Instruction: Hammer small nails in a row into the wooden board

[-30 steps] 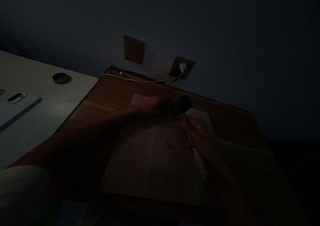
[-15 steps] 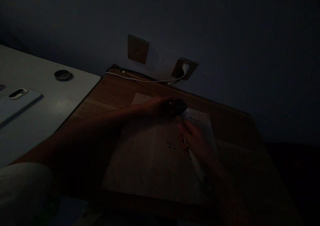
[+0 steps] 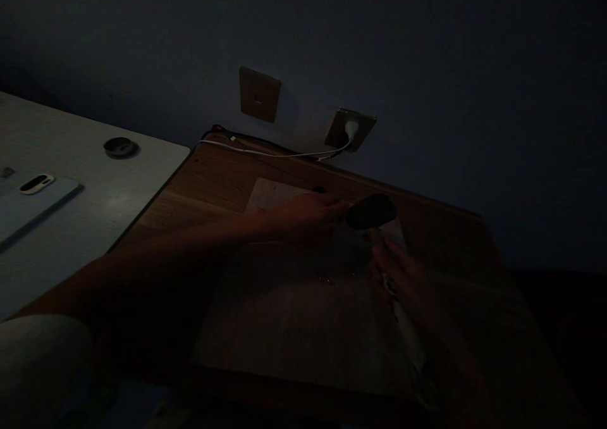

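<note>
It is very dark. The right hand (image 3: 405, 283) is curled around the light handle of a hammer (image 3: 372, 212). The hammer's big dark head is up over the back right part of the pale board (image 3: 275, 334). The left hand (image 3: 310, 217) reaches over the back of the board, fingers bent close together, with the tips just beside the hammer head. I cannot tell if it has hold of anything. A few small shiny bits (image 3: 331, 281) lie near the middle of the board.

The most room to move is over the front of the board. Brown wood of the bench (image 3: 171, 204) shows past the board's left and right edges. At the back, the wall (image 3: 427, 100) stops things, and a white cord (image 3: 265, 153) runs along that edge.
</note>
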`<state>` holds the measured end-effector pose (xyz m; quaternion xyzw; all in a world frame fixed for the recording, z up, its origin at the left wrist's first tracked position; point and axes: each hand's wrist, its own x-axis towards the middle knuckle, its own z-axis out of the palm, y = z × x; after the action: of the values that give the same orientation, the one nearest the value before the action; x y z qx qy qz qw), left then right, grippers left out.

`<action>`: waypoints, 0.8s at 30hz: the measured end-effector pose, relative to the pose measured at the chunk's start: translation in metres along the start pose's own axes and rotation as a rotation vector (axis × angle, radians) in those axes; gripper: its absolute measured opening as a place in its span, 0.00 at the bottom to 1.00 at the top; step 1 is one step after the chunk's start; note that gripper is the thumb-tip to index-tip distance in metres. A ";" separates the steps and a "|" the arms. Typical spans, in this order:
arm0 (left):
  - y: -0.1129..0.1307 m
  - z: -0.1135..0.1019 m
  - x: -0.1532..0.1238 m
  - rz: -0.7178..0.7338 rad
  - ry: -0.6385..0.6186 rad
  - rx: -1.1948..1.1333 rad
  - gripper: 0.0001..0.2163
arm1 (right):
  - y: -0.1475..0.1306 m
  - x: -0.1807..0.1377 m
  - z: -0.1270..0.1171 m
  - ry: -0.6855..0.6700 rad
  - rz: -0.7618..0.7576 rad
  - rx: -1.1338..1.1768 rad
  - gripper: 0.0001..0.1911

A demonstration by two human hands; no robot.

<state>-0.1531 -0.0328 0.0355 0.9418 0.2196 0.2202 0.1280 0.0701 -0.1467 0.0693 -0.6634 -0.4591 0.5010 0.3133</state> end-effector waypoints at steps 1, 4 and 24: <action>0.012 0.004 0.001 0.111 -0.030 0.054 0.09 | 0.001 -0.003 -0.005 0.031 0.016 0.021 0.29; 0.045 0.025 0.008 0.366 -0.130 0.252 0.07 | 0.002 -0.009 -0.017 0.057 0.061 0.112 0.34; 0.057 0.041 0.001 0.557 -0.088 0.250 0.03 | 0.009 -0.003 -0.005 0.020 0.107 0.114 0.44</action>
<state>-0.1131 -0.0877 0.0194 0.9828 -0.0275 0.1772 -0.0447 0.0774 -0.1524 0.0645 -0.6729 -0.3904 0.5358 0.3281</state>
